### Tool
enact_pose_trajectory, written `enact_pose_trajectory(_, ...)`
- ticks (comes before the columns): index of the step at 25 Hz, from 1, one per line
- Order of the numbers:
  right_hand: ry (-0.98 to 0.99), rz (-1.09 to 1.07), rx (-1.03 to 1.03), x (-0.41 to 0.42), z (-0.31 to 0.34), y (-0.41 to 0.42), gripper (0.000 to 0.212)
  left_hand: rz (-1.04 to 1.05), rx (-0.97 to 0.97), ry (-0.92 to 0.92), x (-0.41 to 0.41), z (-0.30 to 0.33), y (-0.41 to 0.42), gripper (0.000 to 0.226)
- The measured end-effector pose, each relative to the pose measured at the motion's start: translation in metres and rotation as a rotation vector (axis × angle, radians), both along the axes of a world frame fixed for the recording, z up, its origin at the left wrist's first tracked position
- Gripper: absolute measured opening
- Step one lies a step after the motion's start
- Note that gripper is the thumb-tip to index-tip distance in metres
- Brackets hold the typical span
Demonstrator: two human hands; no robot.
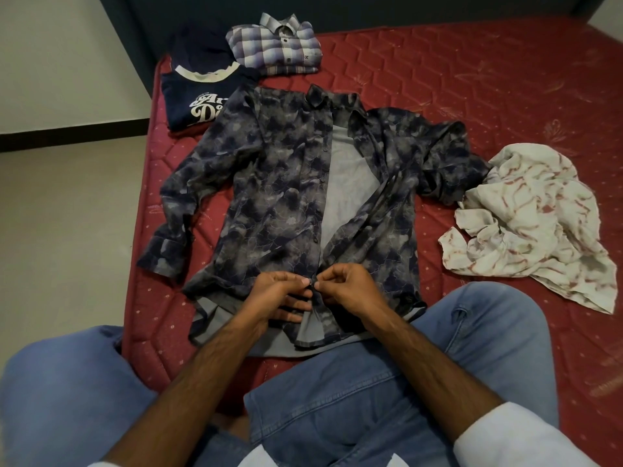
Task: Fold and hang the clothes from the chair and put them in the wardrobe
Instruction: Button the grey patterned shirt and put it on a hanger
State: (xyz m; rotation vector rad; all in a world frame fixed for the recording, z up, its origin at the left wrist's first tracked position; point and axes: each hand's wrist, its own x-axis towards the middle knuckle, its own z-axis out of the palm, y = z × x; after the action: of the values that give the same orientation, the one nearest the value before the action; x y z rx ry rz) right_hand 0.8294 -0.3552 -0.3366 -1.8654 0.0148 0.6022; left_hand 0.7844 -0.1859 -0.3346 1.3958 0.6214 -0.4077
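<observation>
Item one: dark patterned shirt (286, 197), laid face-up on the red mattress (472, 112), front open down the middle, hem nearest my knees. My left hand (281, 293) and right hand (344, 286) met at the lower placket, each pinching the fabric at a button (316, 284).

Item two: folded navy T-shirt (192, 99) with white lettering, far left, its corner under the patterned shirt's shoulder.

Item three: folded plaid shirt (276, 45), beyond the collar.

Item four: crumpled white cloth (529, 224) with red streaks, right, touching the bunched sleeve.

My jeans (371, 392) covered the near mattress edge.
</observation>
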Motion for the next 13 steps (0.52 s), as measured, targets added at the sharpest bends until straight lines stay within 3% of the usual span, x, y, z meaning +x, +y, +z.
enact_pose_trajectory(8,0.002,-0.052,0.046,-0.0040,-0.0045,0.0022,0.004,0.009,0.030,0.007,0.0000,0.0014,-0.0025,0.021)
enact_pose_trajectory(13,0.180,-0.118,0.260,-0.0077,0.0019,0.0008,0.009,0.034,0.033,0.005,0.0000,0.0031,-0.0048,0.020)
